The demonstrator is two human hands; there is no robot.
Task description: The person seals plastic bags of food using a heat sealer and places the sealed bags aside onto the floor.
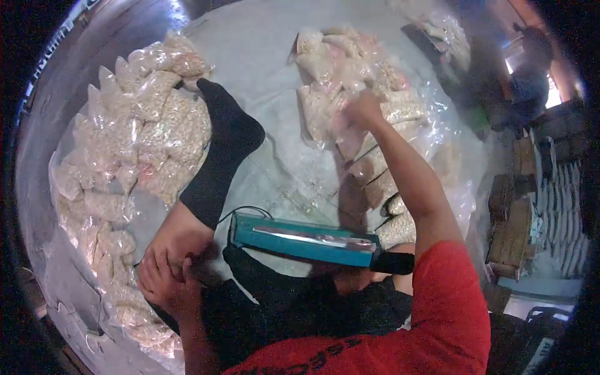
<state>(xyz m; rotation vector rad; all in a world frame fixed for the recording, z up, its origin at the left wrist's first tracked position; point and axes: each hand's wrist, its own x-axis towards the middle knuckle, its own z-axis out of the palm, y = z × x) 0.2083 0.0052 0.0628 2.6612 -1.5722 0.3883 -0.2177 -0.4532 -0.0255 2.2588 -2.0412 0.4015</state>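
Right hand at the far heap of bags, left hand resting on the leg

A broad pale sheet (pixel 250 37) spreads beneath everything around the seated person. Along its left side runs the larger pile, a left heap (pixel 156 122) of clear plastic bags filled with small pale pieces, curving from beyond the foot down past the knee. The right heap (pixel 325 62), of similar filled bags, lies on the other side of the sheet and reaches back toward the person's lap; a few patches of pink show among its bags.

The left leg is bent between the two heaps, its foot and ankle in a black sock (pixel 219 137) close beside the left heap. At the right edge stand brown cartons (pixel 509 231) and a row of pale packets (pixel 561 219).

A long teal device (pixel 303 244) with a black end lies crosswise in front of the lap, near the closest bags of the right heap.

The right hand (pixel 364 109) is over the middle of the right heap, its fingers bent and blurred; whether they grip a bag cannot be told. The left hand (pixel 165 278) lies on the bare lower leg, fingers slightly parted and draped over the skin.

Smallest are a bright metallic strip (pixel 306 237) along the device's top and a thin dark cable (pixel 250 207) looping by its left end.
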